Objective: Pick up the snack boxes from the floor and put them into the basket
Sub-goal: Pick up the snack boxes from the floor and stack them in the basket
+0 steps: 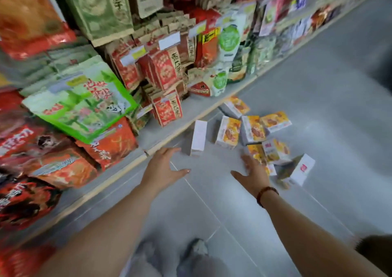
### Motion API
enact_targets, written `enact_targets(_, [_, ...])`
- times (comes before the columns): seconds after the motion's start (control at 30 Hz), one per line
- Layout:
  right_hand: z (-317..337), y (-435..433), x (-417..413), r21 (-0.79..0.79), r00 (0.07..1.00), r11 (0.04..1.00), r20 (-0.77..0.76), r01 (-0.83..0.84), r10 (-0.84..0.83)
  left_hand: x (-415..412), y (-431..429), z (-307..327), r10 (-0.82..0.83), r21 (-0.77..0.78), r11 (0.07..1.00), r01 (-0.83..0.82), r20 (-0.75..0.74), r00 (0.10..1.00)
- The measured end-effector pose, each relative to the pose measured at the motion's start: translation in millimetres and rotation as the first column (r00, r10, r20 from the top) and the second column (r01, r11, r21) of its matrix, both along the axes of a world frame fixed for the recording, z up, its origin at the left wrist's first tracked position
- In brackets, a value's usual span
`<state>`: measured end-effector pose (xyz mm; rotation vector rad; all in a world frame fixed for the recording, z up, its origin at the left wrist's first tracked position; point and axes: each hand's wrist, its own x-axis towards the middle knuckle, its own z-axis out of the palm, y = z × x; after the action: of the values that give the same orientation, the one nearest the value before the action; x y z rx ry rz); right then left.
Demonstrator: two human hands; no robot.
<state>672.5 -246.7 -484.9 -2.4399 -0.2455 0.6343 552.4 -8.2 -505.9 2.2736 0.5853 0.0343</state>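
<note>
The grey tiled floor (pixel 318 86) was seen running beside a low shelf (pixel 169 128) stocked with red, orange and green snack bags, and on the floor just beside the shelf edge a loose cluster of yellow-and-white snack boxes (pixel 252 128) was scattered, some standing, some tipped, several touching. One white-faced box (pixel 199 138) stood apart at the cluster's left, another white box (pixel 302 168) lay tilted at its right. No basket could be seen in the view. Both arms were stretched toward the boxes: the left hand (pixel 163 168) was spread and empty, near the white-faced box, and the right hand (pixel 254 175) was spread and empty, apparently overlapping the nearest yellow box, though contact could not be told through the blur. The reaching step was judged to be in hand; next, a box would need to be enclosed and lifted.
</note>
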Motion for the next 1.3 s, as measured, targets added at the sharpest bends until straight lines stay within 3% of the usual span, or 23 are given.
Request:
enact_targets(0.27, [-29,1,65,0.002,0.998,1.000,-0.057,0.005,-0.005,83,-2,-28,-0.052,0.027,0.998,0.053,-0.063,0.997])
enact_targets(0.63, [-115,83,229,-0.116,0.969,0.973,-0.168,-0.202,0.181,224,37,-124,0.112,0.053,0.993,-0.101,-0.258,0.960])
enact_targets(0.83, [-212,128,314,-0.130,0.912,0.922,-0.247,-0.365,0.326,271,41,-205,0.246,0.059,0.969,-0.242,-0.371,0.895])
enact_targets(0.97, [-306,148,362,-0.164,0.829,0.826,-0.276,-0.539,0.486,295,33,-292,0.354,0.036,0.927,-0.372,-0.408,0.842])
enact_targets(1.03, [-347,156,380,-0.151,0.826,0.829,-0.289,-0.539,0.484,303,25,-338,0.370,0.027,0.914,-0.406,-0.471,0.801])
enact_targets(1.17, [-426,178,403,-0.038,0.880,0.928,-0.336,-0.369,0.336,323,10,-420,0.409,0.007,0.881,-0.472,-0.514,0.754])
enact_targets(1.3, [-499,202,418,-0.042,0.856,0.877,-0.246,-0.479,0.455,346,6,-484,0.471,0.022,0.853,-0.521,-0.463,0.751])
